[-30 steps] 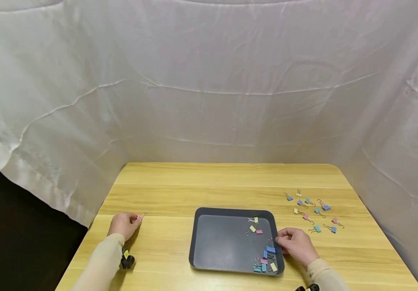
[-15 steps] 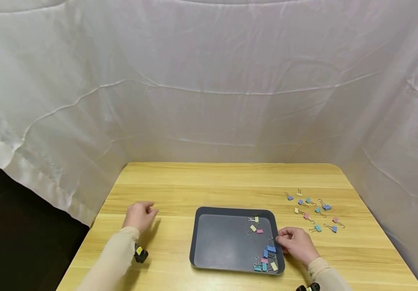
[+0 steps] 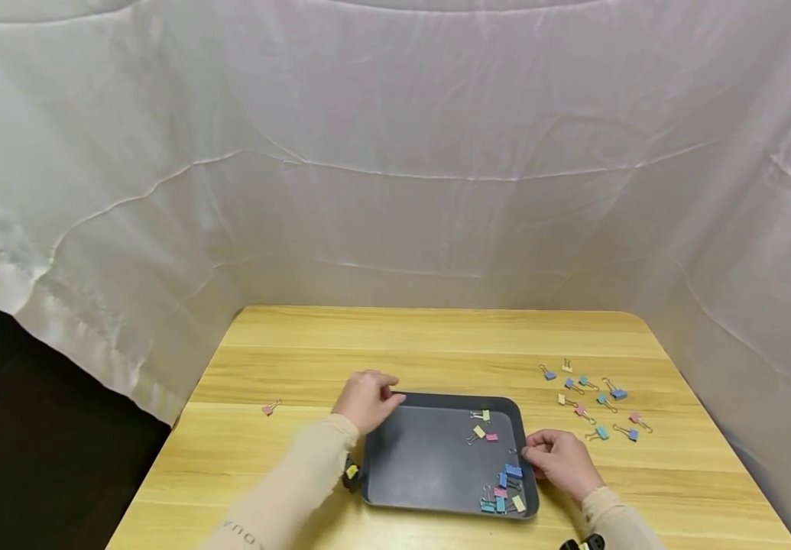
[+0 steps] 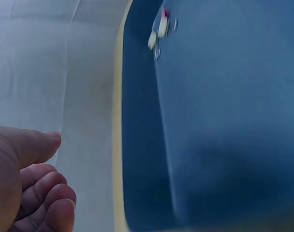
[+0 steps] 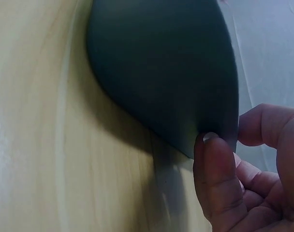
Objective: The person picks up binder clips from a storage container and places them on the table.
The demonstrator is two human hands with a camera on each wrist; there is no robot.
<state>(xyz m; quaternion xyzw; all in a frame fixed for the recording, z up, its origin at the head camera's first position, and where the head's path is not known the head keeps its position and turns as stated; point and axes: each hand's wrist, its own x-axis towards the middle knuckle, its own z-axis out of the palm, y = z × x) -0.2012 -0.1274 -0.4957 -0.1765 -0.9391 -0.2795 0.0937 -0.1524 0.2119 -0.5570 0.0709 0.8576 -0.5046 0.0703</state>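
Observation:
A dark grey tray (image 3: pixel 423 466) sits on the wooden table, with several coloured binder clips (image 3: pixel 513 471) along its right side. My right hand (image 3: pixel 562 462) pinches the tray's right rim between thumb and fingers, and the right wrist view shows this grip at the tray wall (image 5: pixel 161 72). Over the tray's back left corner hovers my left hand (image 3: pixel 367 401), fingers loosely bent and nothing in them. The left wrist view has that hand (image 4: pixel 31 179) beside the tray rim. To its left a pink binder clip (image 3: pixel 269 409) lies alone on the table.
Several more binder clips, among them a blue binder clip (image 3: pixel 618 394), lie scattered on the table right of and behind the tray. A pale cloth (image 3: pixel 395 229) hangs behind the table and along its sides.
My left hand let go of the pink binder clip at the table's left and moved right to the tray's back left corner. My right hand stays on the tray rim.

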